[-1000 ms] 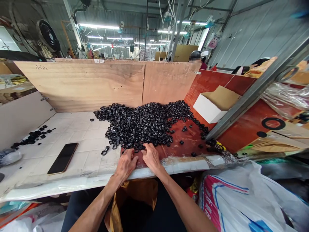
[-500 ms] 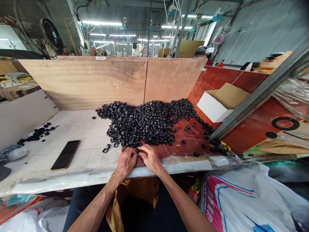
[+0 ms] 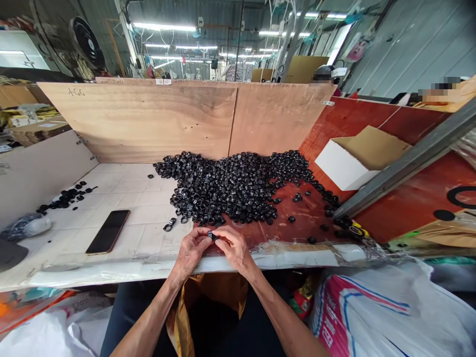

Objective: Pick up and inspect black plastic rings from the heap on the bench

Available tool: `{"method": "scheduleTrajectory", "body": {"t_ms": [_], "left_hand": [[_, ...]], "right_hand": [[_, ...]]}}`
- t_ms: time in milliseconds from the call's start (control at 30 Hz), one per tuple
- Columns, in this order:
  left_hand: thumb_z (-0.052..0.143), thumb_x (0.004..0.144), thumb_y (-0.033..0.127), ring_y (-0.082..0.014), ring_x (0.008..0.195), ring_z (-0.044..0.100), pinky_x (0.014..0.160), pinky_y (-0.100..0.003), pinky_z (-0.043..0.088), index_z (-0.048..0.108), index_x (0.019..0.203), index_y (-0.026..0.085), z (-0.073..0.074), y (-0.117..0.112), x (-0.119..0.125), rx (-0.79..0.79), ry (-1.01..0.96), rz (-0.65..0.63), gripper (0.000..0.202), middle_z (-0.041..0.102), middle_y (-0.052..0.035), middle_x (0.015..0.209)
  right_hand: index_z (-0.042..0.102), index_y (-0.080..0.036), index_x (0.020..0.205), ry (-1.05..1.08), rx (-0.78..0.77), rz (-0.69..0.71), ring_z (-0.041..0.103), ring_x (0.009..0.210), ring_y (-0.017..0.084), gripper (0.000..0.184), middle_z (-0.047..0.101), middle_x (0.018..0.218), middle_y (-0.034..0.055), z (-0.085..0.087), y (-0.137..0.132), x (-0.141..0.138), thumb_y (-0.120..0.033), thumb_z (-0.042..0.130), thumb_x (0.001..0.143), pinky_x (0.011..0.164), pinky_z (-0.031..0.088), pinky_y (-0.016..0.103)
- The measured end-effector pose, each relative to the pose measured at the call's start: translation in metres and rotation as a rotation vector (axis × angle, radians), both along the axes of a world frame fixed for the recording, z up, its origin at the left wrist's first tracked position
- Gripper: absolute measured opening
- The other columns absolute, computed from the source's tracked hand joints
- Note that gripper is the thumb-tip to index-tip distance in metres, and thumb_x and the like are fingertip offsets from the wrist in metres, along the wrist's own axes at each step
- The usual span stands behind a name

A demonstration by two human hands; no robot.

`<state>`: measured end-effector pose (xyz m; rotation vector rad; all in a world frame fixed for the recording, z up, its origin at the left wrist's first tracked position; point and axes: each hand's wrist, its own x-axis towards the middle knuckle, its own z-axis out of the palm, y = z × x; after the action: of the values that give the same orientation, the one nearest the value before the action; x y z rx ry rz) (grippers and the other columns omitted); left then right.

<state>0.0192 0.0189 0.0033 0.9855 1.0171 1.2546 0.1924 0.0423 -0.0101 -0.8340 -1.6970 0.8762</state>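
1. Black piece (image 3: 212, 236): this lay between the fingertips of both hands, above the near edge of the surface (image 3: 148, 218). It stood to the right of the left hand (image 3: 191, 251) and to the left of the right hand (image 3: 235, 248), about equally near each; its long axis could not be told.
2. Appearance: the piece was small, dark and slightly glossy, with its finer shape partly hidden by fingers.
3. Hands: the left hand pinched the piece between thumb and forefinger; the right hand met it from the other side in a similar pinch.
4. Heap of black rings (image 3: 226, 188): this spread just beyond the fingertips, reaching back to the wooden board (image 3: 159, 119).
5. Outlying items: a phone (image 3: 108, 232) lay to the left, and a white box (image 3: 345, 166) leaned at the right.
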Motion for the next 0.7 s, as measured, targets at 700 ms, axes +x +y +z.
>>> {"method": "scheduleTrajectory", "body": {"t_ms": [700], "left_hand": [[0.081, 0.082, 0.034, -0.0177, 0.089, 0.073, 0.085, -0.030, 0.059, 0.072, 0.102, 0.018, -0.004, -0.002, 0.002, 0.097, 0.056, -0.046, 0.027, 0.077, -0.0035, 0.098]], "right_hand": [[0.073, -0.021, 0.102, 0.072, -0.086, -0.136, 0.073, 0.085, 0.020, 0.017, 0.074, 0.096, 0.0068, -0.013, -0.003, -0.004, -0.031, 0.070, 0.089, 0.073, 0.063, 0.029]]}}
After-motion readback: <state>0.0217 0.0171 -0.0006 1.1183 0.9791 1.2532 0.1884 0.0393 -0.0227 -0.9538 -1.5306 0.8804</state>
